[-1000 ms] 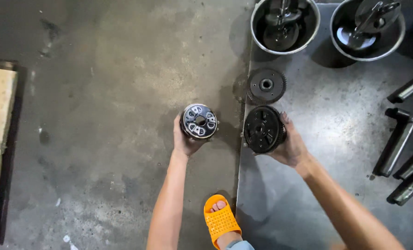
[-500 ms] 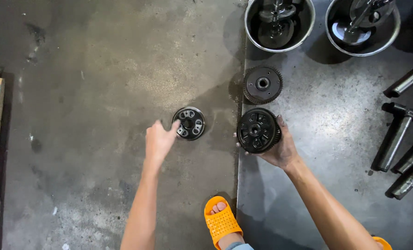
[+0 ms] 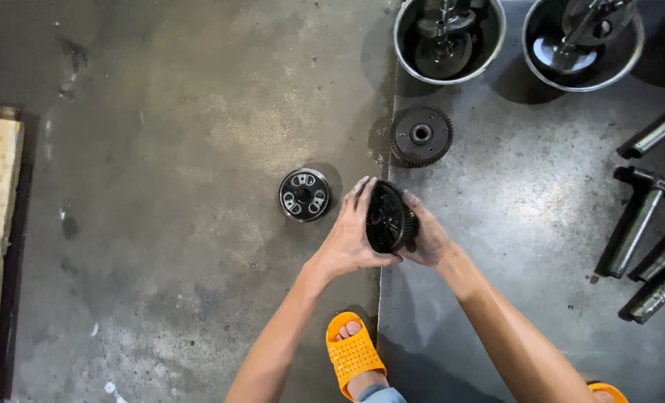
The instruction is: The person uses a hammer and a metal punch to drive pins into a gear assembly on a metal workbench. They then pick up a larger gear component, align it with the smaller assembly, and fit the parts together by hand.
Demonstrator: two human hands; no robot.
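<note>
Left hand (image 3: pixel 347 240) newly on half-hidden gear (image 3: pixel 386 217)

No packages, labels, signs or screens show anywhere on the floor or among the metal parts.

Both hands (image 3: pixel 351 239) (image 3: pixel 427 240) grip black gear (image 3: pixel 386 217) above floor (image 3: pixel 198 149).

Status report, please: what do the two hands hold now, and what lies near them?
Left hand and right hand both grip the black toothed gear. Round hub lies on floor, left. Second gear lies beyond, untouched.
</note>
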